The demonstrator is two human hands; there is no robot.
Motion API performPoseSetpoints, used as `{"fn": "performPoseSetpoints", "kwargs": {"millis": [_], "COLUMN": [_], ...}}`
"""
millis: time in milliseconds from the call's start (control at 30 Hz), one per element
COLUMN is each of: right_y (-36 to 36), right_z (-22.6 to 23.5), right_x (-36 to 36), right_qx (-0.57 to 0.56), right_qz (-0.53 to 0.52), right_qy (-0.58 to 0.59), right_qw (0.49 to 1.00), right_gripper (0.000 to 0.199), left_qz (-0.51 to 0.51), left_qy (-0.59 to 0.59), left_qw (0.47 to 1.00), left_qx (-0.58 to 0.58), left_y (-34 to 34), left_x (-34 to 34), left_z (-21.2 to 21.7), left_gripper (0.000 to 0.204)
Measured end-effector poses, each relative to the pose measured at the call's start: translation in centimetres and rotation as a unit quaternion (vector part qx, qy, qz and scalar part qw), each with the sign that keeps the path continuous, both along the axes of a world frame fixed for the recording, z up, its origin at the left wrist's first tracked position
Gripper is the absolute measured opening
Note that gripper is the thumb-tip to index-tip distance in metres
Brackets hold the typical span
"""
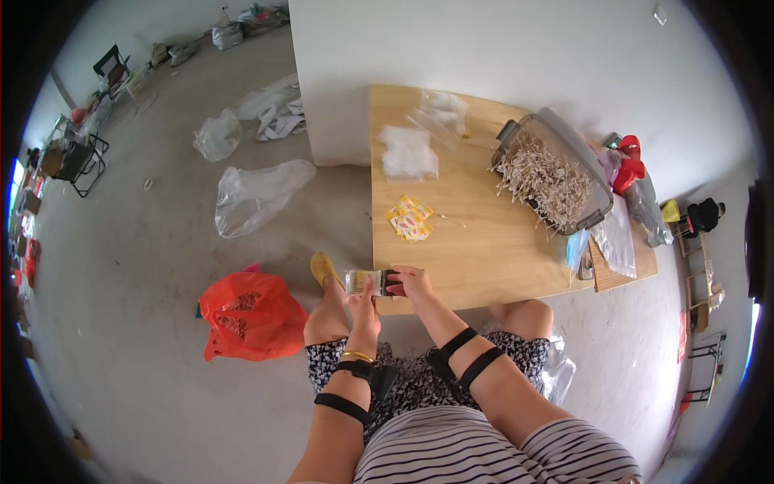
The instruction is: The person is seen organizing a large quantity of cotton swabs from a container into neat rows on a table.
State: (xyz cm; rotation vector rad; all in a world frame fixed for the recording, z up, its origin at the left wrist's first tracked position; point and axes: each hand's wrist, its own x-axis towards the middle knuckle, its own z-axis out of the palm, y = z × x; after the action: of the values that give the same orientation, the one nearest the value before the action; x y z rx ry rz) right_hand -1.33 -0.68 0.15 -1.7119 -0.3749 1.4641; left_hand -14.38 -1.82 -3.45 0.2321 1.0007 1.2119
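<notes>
Over the near left edge of the wooden table [476,278], a small clear packet of thin sticks [355,281], which look like cotton swabs, is held level between my two hands. My left hand [364,308] grips it from below, thumb on its face. The fingers of my right hand [414,284] close on its right end, where something dark shows. Just beyond lies a loose pile of yellow-and-white printed cards [409,218]. A single cotton swab [453,220] rests to the right of the cards. My fingertips partly hide the packet.
A grey bin [603,216] heaped with cotton swabs [544,179] leans at the table's right. Clear plastic bags [409,152] lie at its far left. On the floor, left, sit a red bag [270,335] and a clear bag [262,196]. A white wall [500,56] stands behind.
</notes>
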Motion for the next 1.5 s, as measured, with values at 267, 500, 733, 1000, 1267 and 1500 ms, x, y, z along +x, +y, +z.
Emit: {"fn": "performPoseSetpoints", "kwargs": {"millis": [267, 500, 733, 1000, 1267, 1500], "right_y": [1.0, 1.2, 1.2, 1.1, 1.5, 1.7], "right_z": [1.6, 2.0, 0.7, 1.3, 2.2, 5.4], "right_x": [-0.2, -0.1, -0.4, -0.3, -3.1, -8.2], "right_qx": [-0.026, -0.062, 0.027, -0.023, 0.001, 0.144], "right_qz": [0.028, 0.190, 0.016, 0.046, 0.164, 0.311], "right_qy": [0.050, -0.030, -0.077, 0.025, 0.007, 0.016], "right_qw": [0.998, 0.979, 0.997, 0.998, 0.986, 0.939], "right_gripper": [0.036, 0.027, 0.029, 0.033, 0.038, 0.029], "left_qz": [-0.045, -0.047, -0.077, -0.076, -0.056, 0.024], "left_qy": [-0.026, -0.044, -0.051, -0.044, 0.000, -0.141], "left_qw": [0.998, 0.998, 0.995, 0.995, 0.997, 0.989], "left_qx": [-0.018, -0.015, -0.033, -0.052, -0.056, -0.020], "left_y": [0.2, 0.3, 0.3, 0.4, 0.5, -0.6], "left_x": [-0.3, -0.8, -1.2, -1.5, -5.5, -11.6], "left_z": [-1.2, -1.1, -0.7, -1.3, -1.8, 3.8], "left_gripper": [0.048, 0.045, 0.045, 0.048, 0.052, 0.037]}}
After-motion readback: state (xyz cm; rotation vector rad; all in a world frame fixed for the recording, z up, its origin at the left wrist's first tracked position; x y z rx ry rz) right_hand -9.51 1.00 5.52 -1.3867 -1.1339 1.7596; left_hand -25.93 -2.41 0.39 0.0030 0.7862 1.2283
